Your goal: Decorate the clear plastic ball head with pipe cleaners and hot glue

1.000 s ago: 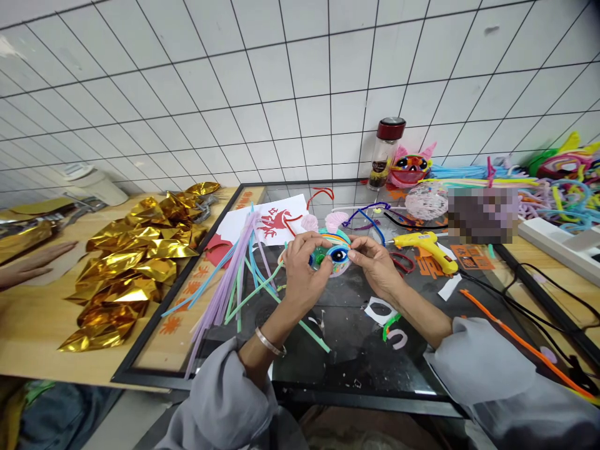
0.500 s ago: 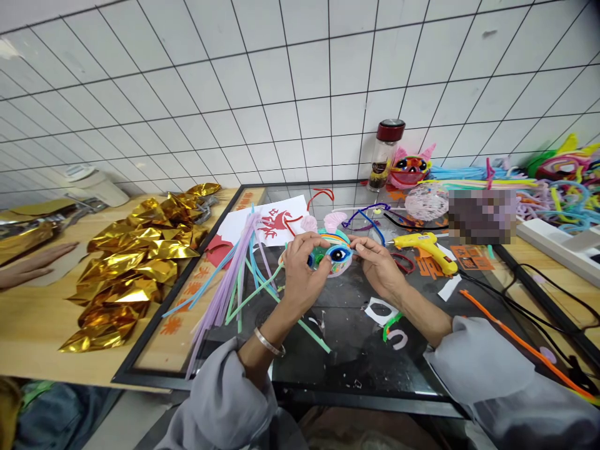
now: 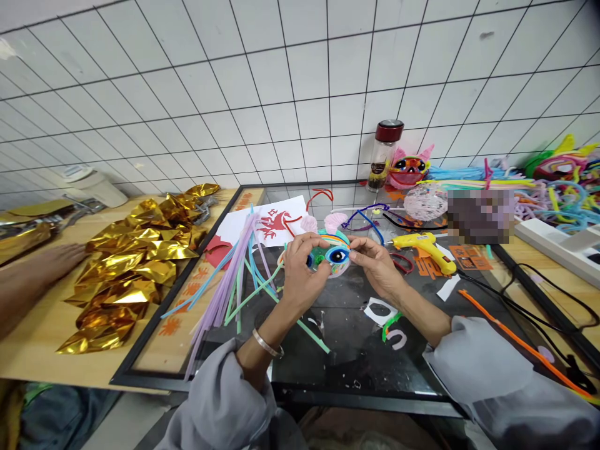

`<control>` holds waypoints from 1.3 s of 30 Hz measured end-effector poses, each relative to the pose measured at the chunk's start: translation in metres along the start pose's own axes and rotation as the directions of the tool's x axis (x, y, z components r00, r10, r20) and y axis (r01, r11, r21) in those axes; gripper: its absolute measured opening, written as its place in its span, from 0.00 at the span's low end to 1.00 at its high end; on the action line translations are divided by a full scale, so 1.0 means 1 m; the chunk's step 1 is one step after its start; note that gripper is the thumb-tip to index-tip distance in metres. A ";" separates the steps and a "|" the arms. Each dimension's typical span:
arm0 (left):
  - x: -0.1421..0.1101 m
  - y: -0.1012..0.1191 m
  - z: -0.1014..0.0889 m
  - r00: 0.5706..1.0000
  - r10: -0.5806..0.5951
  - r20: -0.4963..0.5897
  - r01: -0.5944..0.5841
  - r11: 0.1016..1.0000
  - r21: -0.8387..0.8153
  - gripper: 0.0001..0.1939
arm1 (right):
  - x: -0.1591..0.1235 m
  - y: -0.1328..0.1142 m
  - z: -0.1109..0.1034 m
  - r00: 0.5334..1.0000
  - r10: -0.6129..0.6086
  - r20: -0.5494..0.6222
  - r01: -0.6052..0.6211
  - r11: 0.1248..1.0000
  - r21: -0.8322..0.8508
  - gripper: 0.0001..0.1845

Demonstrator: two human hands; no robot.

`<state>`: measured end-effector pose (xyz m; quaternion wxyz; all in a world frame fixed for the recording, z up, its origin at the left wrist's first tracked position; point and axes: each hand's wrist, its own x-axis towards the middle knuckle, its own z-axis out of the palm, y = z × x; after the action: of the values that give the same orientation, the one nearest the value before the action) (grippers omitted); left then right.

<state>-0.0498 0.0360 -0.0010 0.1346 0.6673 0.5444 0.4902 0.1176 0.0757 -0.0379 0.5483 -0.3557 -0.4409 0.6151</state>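
Between my hands is a small animal head made of pipe cleaners point(image 3: 340, 270), with pink ears, a green and orange brow and large blue eyes. My left hand point(image 3: 304, 265) grips it from the left, fingers curled over its top and partly hiding the face. At its right edge, my right hand point(image 3: 374, 261) pinches beside the blue eye point(image 3: 337, 255) with thumb and forefinger; whether a separate small piece is between them I cannot tell. A bundle of lilac, blue and green pipe cleaners point(image 3: 229, 281) lies to the left of my left hand.
A yellow glue gun point(image 3: 429, 247) lies right of my hands. Behind it stand a glass bottle point(image 3: 382, 156) and a finished pink head point(image 3: 409, 170). Paper scraps point(image 3: 380, 310) lie in front. Gold foil point(image 3: 135, 262) covers the left table, near another person's hand point(image 3: 60, 259).
My right fingers parted slightly from the eye's edge half a second ago and are now back against it. My left hand keeps its hold. The other person's arm has reached further in at left.
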 end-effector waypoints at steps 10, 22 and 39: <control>-0.001 -0.002 0.002 1.000 -0.002 -0.010 0.002 1.000 0.011 0.12 | 0.000 -0.001 0.001 1.000 0.005 -0.006 -0.005 1.000 0.005 0.15; 0.000 -0.003 0.001 1.000 0.000 -0.016 0.000 0.999 0.047 0.11 | 0.000 0.000 -0.001 0.999 -0.048 -0.013 0.047 0.996 -0.082 0.15; 0.000 -0.001 0.001 1.000 -0.022 -0.013 0.022 0.999 0.037 0.11 | 0.001 0.005 -0.002 0.997 -0.066 -0.029 0.063 0.994 -0.089 0.15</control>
<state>-0.0495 0.0370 -0.0021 0.1241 0.6604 0.5616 0.4827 0.1172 0.0769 -0.0428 0.5586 -0.3749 -0.4700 0.5714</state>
